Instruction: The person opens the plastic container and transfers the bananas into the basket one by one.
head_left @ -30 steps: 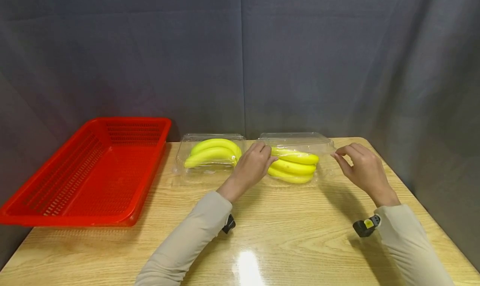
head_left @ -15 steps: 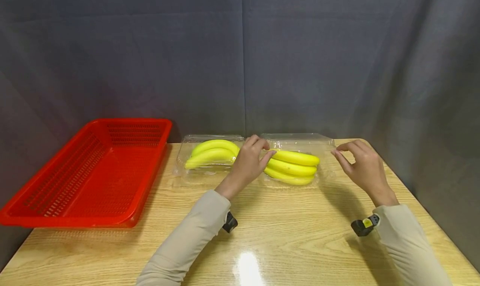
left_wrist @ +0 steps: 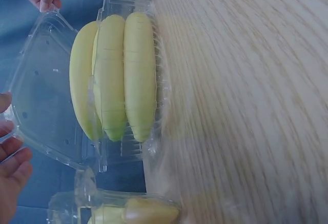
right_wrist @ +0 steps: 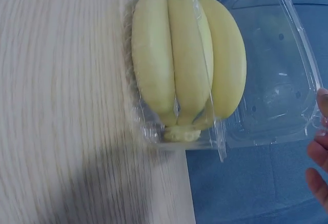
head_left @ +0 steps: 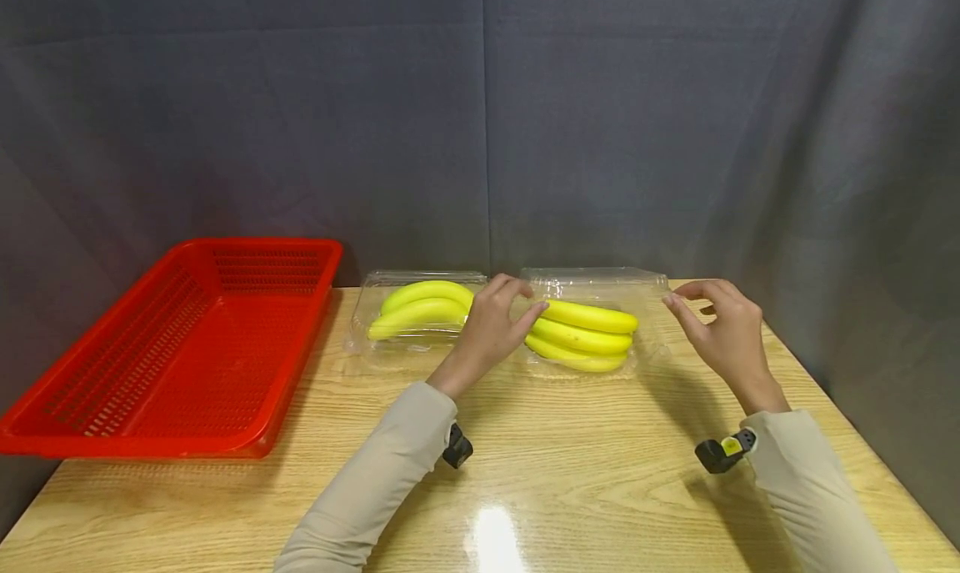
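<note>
A clear plastic clamshell container point(head_left: 648, 360) lies at the back right of the table with its lid point(head_left: 592, 285) raised. Inside is a bunch of yellow bananas point(head_left: 581, 337), three of which show, also seen in the left wrist view as bananas point(left_wrist: 139, 75). My right hand point(head_left: 723, 331) pinches the lid's right corner between thumb and fingers. At the opposite corner, my left hand point(head_left: 487, 327) has its thumb and curled fingertips about the lid edge. It hides part of a second clear container point(head_left: 360, 319) holding bananas point(head_left: 420, 310).
A large red plastic basket point(head_left: 202, 339) stands at the left of the wooden table point(head_left: 585, 473). Dark grey cloth point(head_left: 480, 139) hangs behind the table. Dark wrist cameras point(head_left: 457, 446) show under both sleeves.
My left hand has shifted slightly left, with its thumb and index finger spread a little more. The right hand stays nearly in place at the lid's corner.
</note>
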`<state>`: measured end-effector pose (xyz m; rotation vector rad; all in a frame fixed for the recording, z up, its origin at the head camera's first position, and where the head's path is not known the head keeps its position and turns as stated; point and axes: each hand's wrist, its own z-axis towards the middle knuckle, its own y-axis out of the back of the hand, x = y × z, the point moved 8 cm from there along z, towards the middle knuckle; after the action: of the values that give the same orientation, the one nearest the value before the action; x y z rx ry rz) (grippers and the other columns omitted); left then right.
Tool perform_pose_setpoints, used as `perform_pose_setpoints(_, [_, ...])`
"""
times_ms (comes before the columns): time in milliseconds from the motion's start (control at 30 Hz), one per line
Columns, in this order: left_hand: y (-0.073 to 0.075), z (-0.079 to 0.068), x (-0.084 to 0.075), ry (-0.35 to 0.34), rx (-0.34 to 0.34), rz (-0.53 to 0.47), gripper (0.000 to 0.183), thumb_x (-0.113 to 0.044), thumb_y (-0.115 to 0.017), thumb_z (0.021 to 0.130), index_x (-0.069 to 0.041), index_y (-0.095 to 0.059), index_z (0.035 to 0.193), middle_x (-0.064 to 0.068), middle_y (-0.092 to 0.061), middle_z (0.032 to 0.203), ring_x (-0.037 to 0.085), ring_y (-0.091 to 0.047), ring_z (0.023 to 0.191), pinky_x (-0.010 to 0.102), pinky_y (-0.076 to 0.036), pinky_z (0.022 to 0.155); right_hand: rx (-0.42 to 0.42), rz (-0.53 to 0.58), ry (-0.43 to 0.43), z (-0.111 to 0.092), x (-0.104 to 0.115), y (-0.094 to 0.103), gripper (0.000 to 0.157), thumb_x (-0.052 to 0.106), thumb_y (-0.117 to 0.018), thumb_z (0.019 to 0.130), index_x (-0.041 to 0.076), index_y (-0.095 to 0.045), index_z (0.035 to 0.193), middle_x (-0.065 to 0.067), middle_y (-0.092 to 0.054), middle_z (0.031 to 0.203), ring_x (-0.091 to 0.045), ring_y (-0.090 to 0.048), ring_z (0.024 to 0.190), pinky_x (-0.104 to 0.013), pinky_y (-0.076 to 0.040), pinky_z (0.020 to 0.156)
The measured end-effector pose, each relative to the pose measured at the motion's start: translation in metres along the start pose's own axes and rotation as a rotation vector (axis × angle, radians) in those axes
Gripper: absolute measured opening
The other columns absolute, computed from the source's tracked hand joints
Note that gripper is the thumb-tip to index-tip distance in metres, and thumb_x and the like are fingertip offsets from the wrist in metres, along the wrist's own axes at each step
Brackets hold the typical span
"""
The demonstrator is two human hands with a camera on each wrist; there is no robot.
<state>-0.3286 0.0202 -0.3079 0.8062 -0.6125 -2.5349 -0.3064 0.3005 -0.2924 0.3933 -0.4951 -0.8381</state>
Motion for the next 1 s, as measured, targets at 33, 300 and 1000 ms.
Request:
perform_pose_setpoints(33, [0.0, 0.0, 0.002, 0.01, -0.002, -0.012, 0.021, -0.017, -0.072, 0.089, 0.003, -0.066, 0.097, 0.011, -0.064, 0.097, 0.025, -0.062, 0.094, 0.032, -0.05, 0.085, 0.005, 0.004, -0.022, 0.0, -0.002, -0.001, 0.02, 0.008, -0.08, 0.079, -0.002, -0.07, 0.093, -0.014, -0.068, 0.091, -0.028, -0.064, 0.086, -0.003, -0.036, 0.073])
perform_pose_setpoints(300, [0.002, -0.001, 0.008, 0.044, -0.032, -0.068, 0.022, -0.018, -0.071, 0.09, 0.002, -0.068, 0.098, 0.011, -0.067, 0.097, 0.026, -0.064, 0.095, 0.035, -0.05, 0.085, 0.028, 0.065, -0.159, -0.002, -0.011, -0.004, 0.026, 0.011, -0.077, 0.084, -0.002, -0.071, 0.104, -0.013, -0.07, 0.099, -0.008, -0.066, 0.091, -0.004, -0.042, 0.073])
perform_pose_setpoints(1000, [0.012, 0.008, 0.011, 0.05, -0.122, -0.148, 0.017, -0.015, -0.072, 0.089, 0.001, -0.067, 0.09, 0.014, -0.068, 0.092, 0.027, -0.065, 0.088, 0.035, -0.052, 0.082, -0.02, 0.13, -0.261, 0.008, -0.014, -0.002, 0.025, 0.016, -0.075, 0.086, -0.002, -0.073, 0.103, -0.014, -0.072, 0.094, 0.018, -0.055, 0.08, -0.007, -0.044, 0.072])
